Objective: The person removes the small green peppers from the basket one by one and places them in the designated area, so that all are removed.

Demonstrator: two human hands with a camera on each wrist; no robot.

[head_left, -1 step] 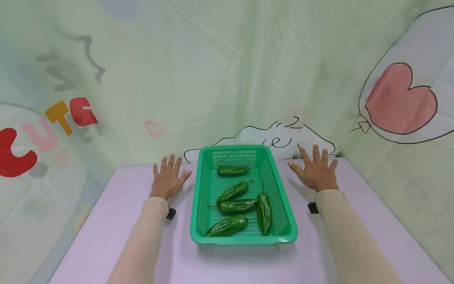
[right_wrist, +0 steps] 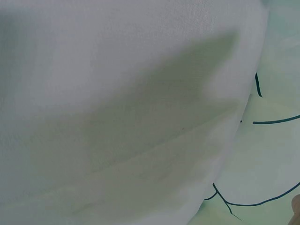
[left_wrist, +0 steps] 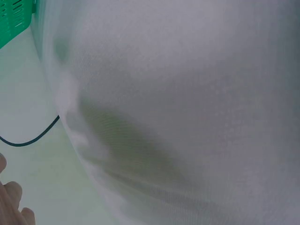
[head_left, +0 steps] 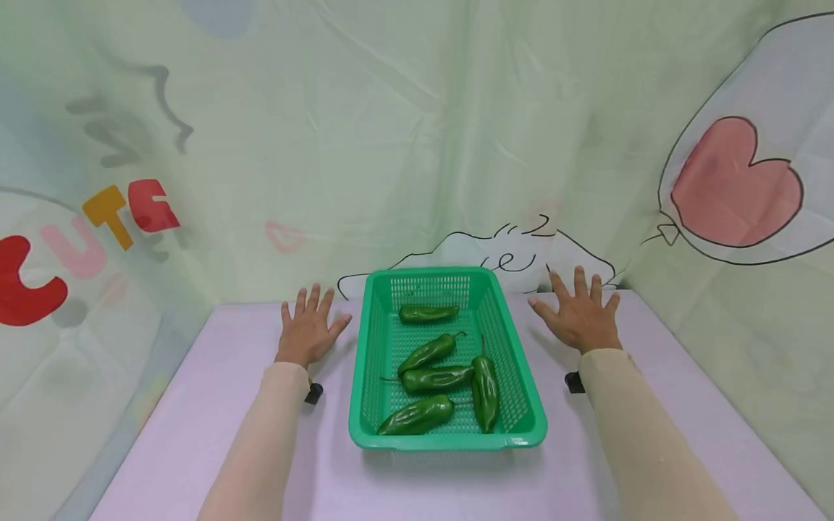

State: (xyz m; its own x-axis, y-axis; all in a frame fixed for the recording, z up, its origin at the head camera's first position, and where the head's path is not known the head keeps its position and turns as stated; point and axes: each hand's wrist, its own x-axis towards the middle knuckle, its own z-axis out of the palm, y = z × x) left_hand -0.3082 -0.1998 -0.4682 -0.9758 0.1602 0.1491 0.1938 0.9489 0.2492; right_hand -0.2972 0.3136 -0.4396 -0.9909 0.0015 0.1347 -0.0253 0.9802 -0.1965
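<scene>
A green plastic basket (head_left: 357,376) with mesh walls stands mid-table, with several green chili peppers (head_left: 430,378) lying inside. One pepper (head_left: 428,313) is apart from the others near the far wall; another (head_left: 485,391) lies lengthwise along the right side. To the left of the basket, my left hand (head_left: 308,333) is spread palm down, fingers straight, holding nothing. On the opposite side my right hand (head_left: 582,317) is spread the same way, also bare. The left wrist view catches a few fingertips (left_wrist: 14,192) and a basket corner (left_wrist: 14,18); the right wrist view shows mostly tabletop and hand shadow.
A pale lilac tabletop (head_left: 195,434) lies under everything. Behind it hangs a light green cloth backdrop (head_left: 365,145) printed with letters and a balloon with a pink heart (head_left: 736,181). Small black wrist devices (head_left: 314,394) sit at the cuffs of both light sleeves.
</scene>
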